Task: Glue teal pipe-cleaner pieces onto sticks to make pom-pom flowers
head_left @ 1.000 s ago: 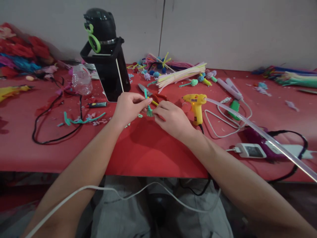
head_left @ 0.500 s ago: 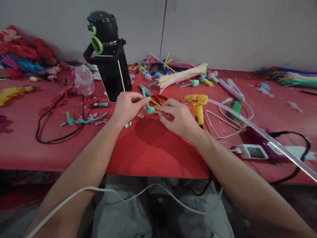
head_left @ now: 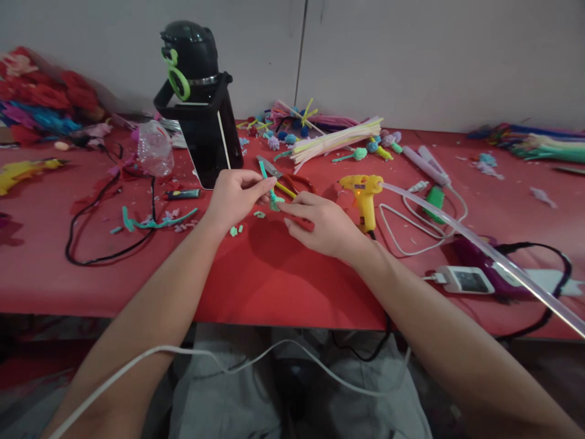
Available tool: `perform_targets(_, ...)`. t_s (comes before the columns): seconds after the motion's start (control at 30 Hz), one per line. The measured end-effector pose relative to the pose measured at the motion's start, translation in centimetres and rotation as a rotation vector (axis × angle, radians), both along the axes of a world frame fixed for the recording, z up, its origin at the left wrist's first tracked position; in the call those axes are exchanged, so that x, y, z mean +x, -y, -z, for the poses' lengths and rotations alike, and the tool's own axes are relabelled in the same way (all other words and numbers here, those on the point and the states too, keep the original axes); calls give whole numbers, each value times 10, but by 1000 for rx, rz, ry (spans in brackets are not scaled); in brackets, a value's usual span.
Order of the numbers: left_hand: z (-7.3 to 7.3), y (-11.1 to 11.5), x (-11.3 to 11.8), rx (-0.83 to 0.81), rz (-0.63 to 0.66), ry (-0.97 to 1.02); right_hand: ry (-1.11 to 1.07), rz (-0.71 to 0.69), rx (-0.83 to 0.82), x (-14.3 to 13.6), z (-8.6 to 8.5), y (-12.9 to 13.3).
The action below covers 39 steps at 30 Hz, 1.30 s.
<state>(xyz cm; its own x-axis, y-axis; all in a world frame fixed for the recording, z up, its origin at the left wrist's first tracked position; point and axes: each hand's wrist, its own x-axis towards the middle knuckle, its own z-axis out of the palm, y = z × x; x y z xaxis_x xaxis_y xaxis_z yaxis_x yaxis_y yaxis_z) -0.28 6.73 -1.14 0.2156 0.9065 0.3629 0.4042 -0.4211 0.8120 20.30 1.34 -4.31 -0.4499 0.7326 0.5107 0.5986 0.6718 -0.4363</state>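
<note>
Between thumb and fingers, my left hand [head_left: 235,198] pinches a small green fuzzy piece [head_left: 275,200], its stem sticking up past the fingertips. My right hand [head_left: 322,224] is just right of it, index fingertip at the piece's lower end; its thumb is apart from the index finger, and nothing shows held between them. Behind the hands lie pliers with red handles [head_left: 299,182] and a yellow stick [head_left: 286,190]. Small green clippings [head_left: 234,231] are on the red table below my left hand.
A yellow glue gun [head_left: 365,198] with a long clear stick stands right of my right hand. A black bottle [head_left: 194,55] is behind a phone [head_left: 203,149]. Pale pipe cleaners [head_left: 336,141] lie at the back. A white cable [head_left: 219,360] crosses my lap.
My right hand has shifted slightly left and down, its fingers more spread. The green piece has tilted a little, with its lower end now partly behind the right index fingertip.
</note>
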Motion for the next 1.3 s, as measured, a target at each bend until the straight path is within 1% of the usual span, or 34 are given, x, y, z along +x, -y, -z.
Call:
perform_targets(0.07,0,-1,-1,20,-3,-13,-33,-25,-8,2,-5,1)
perform_targets(0.13,1,-2,-3,29,-12,-18,-64,-87,-37,6,-13,6)
perform_targets(0.2,2,-3,-5,36,-11,-26,-56,-142,-118,15,-22,15)
perform_targets(0.23,3,-4,-6,44,-5,-33,-36,-139,-175,22,-27,22)
perform_targets(0.27,4,-5,-6,52,5,-40,-11,-95,-237,30,-31,29)
perform_targets(0.3,5,-6,-7,58,17,-44,19,-15,-287,40,-34,36)
perform_targets(0.37,6,-7,-7,60,45,-49,120,197,-355,61,-39,48)
perform_targets(0.43,5,-6,-7,59,67,-58,243,450,-403,80,-42,55)
perform_targets(0.5,4,-5,-6,61,76,-85,335,692,-457,93,-42,56)
perform_targets(0.53,3,-5,-6,66,74,-100,359,776,-473,95,-41,54)
perform_targets(0.57,3,-4,-6,73,71,-113,370,825,-477,96,-40,51)
perform_targets(0.6,2,-4,-6,80,69,-128,374,839,-465,95,-39,47)
perform_targets(0.7,3,-4,-6,97,78,-161,347,799,-394,86,-34,29)
perform_targets(0.83,5,-5,-6,120,84,-202,234,752,-455,80,-27,2)
perform_targets(0.9,6,-5,-7,121,97,-213,129,737,-486,79,-22,-8)
perform_targets(0.97,6,-5,-7,109,110,-209,-51,707,-492,77,-17,-12)
perform_targets(1.0,6,-4,-6,102,112,-203,-162,670,-496,75,-14,-11)
perform_targets(1.07,7,-4,-6,95,110,-193,-366,544,-513,69,-8,-7)
perform_targets(1.13,7,-4,-6,94,108,-194,-499,401,-550,62,-4,0)
perform_targets(1.2,8,-4,-6,92,107,-202,-560,283,-583,55,-1,6)
perform_targets(1.3,8,-5,-7,88,116,-198,-568,180,-613,47,4,11)
